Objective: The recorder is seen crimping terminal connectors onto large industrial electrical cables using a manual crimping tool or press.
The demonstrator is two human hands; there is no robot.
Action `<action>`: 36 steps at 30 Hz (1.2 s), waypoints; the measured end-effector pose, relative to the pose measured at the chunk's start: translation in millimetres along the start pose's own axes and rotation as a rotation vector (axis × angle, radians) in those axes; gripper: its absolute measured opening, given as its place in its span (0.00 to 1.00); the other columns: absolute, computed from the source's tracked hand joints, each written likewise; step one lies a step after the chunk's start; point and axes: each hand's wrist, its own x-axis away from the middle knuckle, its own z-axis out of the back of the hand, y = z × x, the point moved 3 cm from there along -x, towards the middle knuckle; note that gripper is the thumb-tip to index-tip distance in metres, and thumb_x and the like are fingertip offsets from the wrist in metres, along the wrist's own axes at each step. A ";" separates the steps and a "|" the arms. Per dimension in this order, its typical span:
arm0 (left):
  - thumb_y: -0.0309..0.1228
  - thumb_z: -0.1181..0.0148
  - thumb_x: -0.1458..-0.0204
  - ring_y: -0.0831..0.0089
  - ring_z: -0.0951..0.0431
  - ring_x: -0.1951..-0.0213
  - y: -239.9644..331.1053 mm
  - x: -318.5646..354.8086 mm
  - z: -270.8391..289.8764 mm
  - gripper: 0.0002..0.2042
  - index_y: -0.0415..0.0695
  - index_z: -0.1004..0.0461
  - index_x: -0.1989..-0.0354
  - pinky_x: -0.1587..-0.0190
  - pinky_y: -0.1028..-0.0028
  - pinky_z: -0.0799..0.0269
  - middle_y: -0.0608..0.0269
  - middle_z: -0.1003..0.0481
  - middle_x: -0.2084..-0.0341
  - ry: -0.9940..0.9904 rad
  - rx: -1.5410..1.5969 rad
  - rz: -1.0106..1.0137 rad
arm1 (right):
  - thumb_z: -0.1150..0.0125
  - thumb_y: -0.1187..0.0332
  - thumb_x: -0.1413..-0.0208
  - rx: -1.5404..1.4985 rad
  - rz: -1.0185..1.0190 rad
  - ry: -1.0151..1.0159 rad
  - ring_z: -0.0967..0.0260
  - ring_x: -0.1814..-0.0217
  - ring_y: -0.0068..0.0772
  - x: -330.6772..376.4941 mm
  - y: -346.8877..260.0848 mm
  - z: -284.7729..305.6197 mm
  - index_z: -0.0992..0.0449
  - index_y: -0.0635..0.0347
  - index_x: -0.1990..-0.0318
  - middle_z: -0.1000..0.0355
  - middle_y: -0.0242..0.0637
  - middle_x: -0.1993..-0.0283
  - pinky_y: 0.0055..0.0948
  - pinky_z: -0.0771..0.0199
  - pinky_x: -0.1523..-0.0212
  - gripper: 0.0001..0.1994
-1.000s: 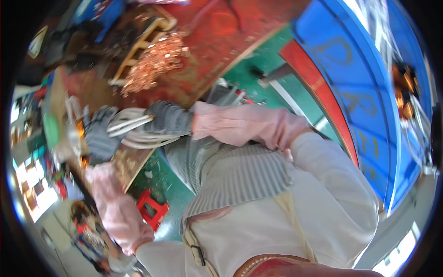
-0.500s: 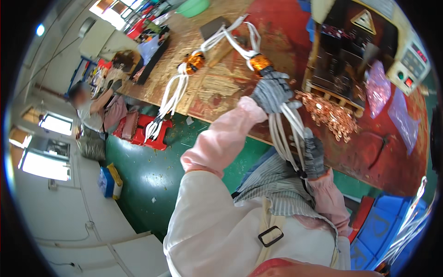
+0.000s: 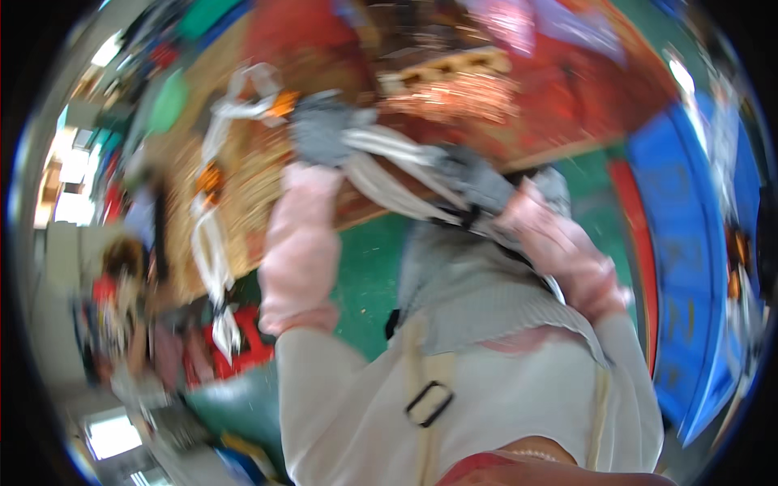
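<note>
My left hand [image 3: 318, 130], in a grey glove, is closed round a bundle of white wires [image 3: 389, 188] beside an orange-wrapped section [image 3: 284, 104]. My right hand [image 3: 478, 180], also gloved, grips the same bundle farther right, close to a dark tie. Between my hands the wires hang in loose strands over my lap. Beyond my left hand they loop back across the wooden table to a second orange-wrapped section [image 3: 209, 183]. From there a white strand end [image 3: 225, 332] hangs past the table edge. Motion blur hides the fingers' detail.
Copper-coloured small parts [image 3: 458, 97] lie heaped on the red part of the table [image 3: 567, 113], before a machine. A large blue bin [image 3: 681, 267] stands on my right. Red stools [image 3: 251, 344] are at the left, and another person [image 3: 126, 300] sits beyond the table.
My view has swung to the right, so the table now lies farther left. My right hand has risen relative to my left, and the wires between them lie flatter.
</note>
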 end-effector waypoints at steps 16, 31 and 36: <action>0.53 0.50 0.53 0.57 0.26 0.72 15.8 -5.6 6.4 0.24 0.40 0.27 0.66 0.69 0.66 0.32 0.51 0.27 0.76 -0.038 0.632 -0.064 | 0.58 0.45 0.47 0.932 0.228 0.211 0.33 0.78 0.41 -16.0 -103.1 56.7 0.27 0.58 0.75 0.31 0.40 0.81 0.36 0.34 0.75 0.25; 0.56 0.63 0.52 0.56 0.30 0.78 -12.5 -13.3 -23.2 0.26 0.45 0.27 0.72 0.73 0.62 0.36 0.57 0.29 0.83 0.237 0.159 -0.137 | 0.53 0.52 0.46 0.547 0.207 0.206 0.34 0.81 0.32 -52.9 -87.7 76.7 0.27 0.60 0.75 0.34 0.37 0.85 0.31 0.35 0.77 0.20; 0.54 0.57 0.53 0.55 0.29 0.77 -51.4 -6.8 -48.8 0.24 0.44 0.27 0.66 0.73 0.62 0.35 0.55 0.28 0.79 0.213 0.236 -0.074 | 0.56 0.51 0.45 0.316 0.074 0.121 0.37 0.87 0.28 -84.1 -97.6 73.6 0.30 0.62 0.73 0.33 0.35 0.84 0.23 0.35 0.81 0.21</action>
